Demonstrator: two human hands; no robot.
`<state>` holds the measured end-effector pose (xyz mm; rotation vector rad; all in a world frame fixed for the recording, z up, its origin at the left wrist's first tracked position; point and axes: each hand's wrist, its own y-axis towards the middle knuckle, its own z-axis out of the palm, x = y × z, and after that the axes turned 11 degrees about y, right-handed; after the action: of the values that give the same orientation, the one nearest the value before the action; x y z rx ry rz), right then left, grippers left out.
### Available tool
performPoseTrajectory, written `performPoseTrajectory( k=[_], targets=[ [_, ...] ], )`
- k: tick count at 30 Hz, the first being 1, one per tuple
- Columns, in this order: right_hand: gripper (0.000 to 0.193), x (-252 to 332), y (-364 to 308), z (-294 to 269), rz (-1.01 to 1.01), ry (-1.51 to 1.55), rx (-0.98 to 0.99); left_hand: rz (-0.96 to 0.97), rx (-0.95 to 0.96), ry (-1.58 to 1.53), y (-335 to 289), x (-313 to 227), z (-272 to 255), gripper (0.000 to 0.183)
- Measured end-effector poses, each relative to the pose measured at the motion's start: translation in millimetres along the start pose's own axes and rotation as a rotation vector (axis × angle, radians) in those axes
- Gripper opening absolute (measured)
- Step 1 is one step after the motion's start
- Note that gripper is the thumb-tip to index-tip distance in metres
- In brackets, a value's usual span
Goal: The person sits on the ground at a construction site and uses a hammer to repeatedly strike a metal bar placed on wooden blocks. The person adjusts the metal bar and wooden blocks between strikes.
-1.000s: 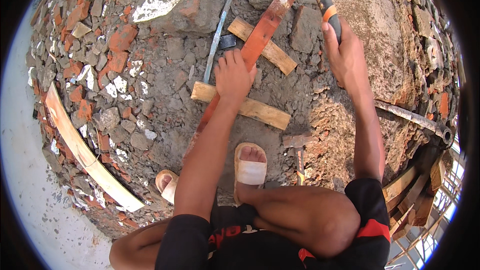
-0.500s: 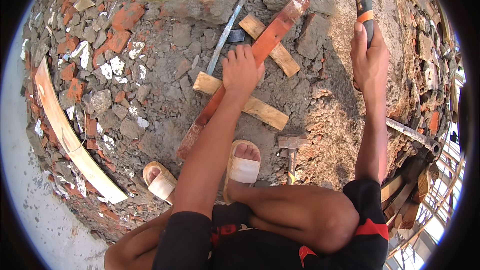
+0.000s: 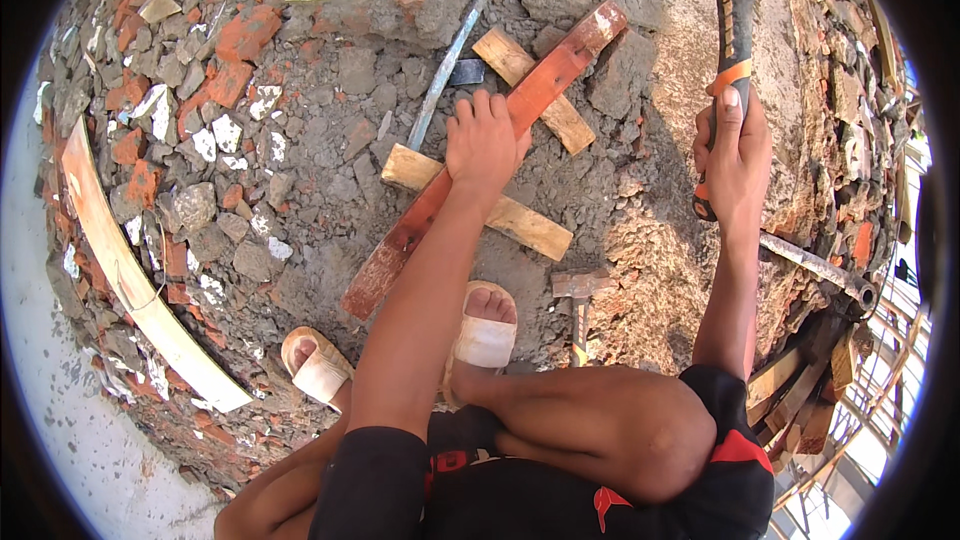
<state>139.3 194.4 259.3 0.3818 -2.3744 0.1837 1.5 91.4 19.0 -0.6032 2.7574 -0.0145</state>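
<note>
My left hand [image 3: 484, 145] is closed round the middle of a red-painted wooden bar [image 3: 400, 240], which lies slantwise over the rubble. Two short pale wood strips cross the bar: a far strip [image 3: 562, 120] and a near strip [image 3: 530, 228]. To the right, my right hand [image 3: 742, 165] grips the black and orange handle of a hammer [image 3: 733, 20]. The hammer's metal head is cut off by the top edge of the picture, well beyond the bar's far end.
A second hammer [image 3: 580, 287] lies by my right foot. A thin metal rod [image 3: 460, 45] and a small dark block [image 3: 467, 71] are beyond my left hand. Broken brick and mortar cover the left, beside a long pale board [image 3: 135, 275]. A pipe [image 3: 820, 268] sticks out at right.
My right hand has moved slightly down and turned, bringing the hammer's head into view at the top. My left hand stays on the red bar, which looks almost unmoved.
</note>
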Motion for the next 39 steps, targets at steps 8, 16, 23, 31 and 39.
performPoseTrajectory(
  k=[8,16,23,31,39],
  targets=[
    [0.040,-104.5,-24.3,51.7,0.121,-0.306,0.092,0.030,0.029,-0.001,3.8,-7.4,-6.0,0.052],
    [0.049,-11.4,2.8,-13.3,-0.032,0.125,-0.168,0.021,-0.085,0.037,-0.2,0.1,2.4,0.049],
    [0.051,-69.2,22.6,7.0,0.028,-0.511,0.173,0.027,-0.051,0.085,1.4,-11.8,-2.6,0.049],
    [0.049,1.1,29.6,-35.1,0.181,-0.255,0.230,0.010,-0.039,0.051,1.6,-1.1,0.4,0.046],
    [0.046,-43.6,24.7,25.0,0.065,-0.373,0.037,0.009,-0.038,-0.004,2.7,-4.8,0.4,0.045]
  ],
)
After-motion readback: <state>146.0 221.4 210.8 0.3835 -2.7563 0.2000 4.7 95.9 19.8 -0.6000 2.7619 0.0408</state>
